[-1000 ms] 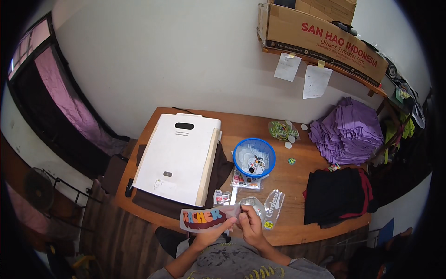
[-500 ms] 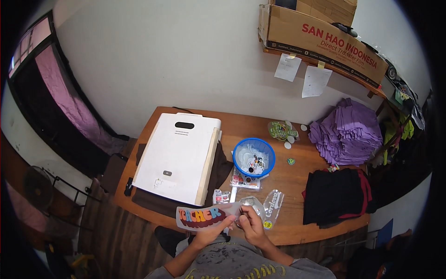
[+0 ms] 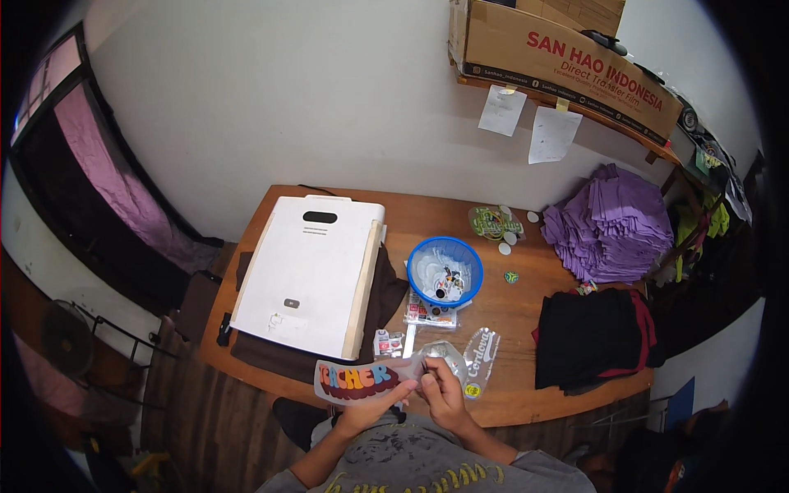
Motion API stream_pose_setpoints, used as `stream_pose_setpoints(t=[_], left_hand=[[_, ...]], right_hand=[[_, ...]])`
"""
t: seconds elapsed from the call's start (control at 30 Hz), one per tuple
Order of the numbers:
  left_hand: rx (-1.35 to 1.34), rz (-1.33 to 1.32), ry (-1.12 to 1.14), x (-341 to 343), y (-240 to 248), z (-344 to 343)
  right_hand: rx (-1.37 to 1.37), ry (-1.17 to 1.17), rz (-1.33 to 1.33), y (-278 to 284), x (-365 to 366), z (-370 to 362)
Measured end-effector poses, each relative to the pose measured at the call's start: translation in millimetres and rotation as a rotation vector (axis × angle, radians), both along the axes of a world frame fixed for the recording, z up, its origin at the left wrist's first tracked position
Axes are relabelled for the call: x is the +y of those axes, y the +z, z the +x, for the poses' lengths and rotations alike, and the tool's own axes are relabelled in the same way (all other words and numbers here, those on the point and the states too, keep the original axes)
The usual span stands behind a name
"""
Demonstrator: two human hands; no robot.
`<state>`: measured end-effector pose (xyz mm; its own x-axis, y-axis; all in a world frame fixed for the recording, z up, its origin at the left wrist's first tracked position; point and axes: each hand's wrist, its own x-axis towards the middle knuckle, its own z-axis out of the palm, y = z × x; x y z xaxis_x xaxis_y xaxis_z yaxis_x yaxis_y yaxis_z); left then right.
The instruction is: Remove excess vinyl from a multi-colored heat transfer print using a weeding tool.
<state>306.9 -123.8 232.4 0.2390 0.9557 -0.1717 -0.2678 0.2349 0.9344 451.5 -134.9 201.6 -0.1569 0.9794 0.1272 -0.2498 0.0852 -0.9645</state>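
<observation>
**Translucent plastic strip (image 3: 357,382) held toward its right end**

To work well, I think it is better to pinch only the plain margin gently, avoiding creases. The strip is at the near edge of the brown wooden bench (image 3: 522,398), its left part covered with bright, dark-red-shaded letters. The left hand (image 3: 367,413) grips its lower side; the right hand (image 3: 445,394) pinches its right end.

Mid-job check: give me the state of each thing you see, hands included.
Left hand: closed on the film
Right hand: closed on the film's right end
Film: printed, held up, spread out
White machine: lying on dark cloth
Blue basket: upright, holding scraps
Purple cloths: stacked in a tall pile
Black cloth: folded, lying flat
Papers: taped up, hanging
</observation>
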Motion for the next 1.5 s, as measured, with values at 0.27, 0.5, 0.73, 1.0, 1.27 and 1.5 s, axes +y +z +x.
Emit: stream_pose_setpoints(t=[0.27,0.5,0.73,1.0,1.27,1.5], left_hand=[[0.069,-0.032,-0.024,-4.1,-7.2,-1.3],[0.007,0.0,-0.056,-2.9,-12.0,0.3],[0.0,-0.027,-0.08,-2.6,-12.7,0.7],[-0.004,0.001,-0.077,-5.3,-7.4,2.0],[0.004,-0.003,-0.083,-5.4,-8.6,2.3],[-0.035,0.058,0.056,-1.3,-11.9,1.8]], right_hand=[[0.039,-0.042,-0.025,-13.1,-0.1,-3.1],[0.043,-0.064,-0.028,-10.3,1.5,-3.7],[0.005,-0.09,0.015,-2.1,3.2,-2.7],[-0.057,-0.089,0.04,2.2,4.5,-4.3],[0.033,-0.158,0.013,7.2,15.8,0.4],[0.304,-0.142,0.001,3.6,25.1,18.5]])
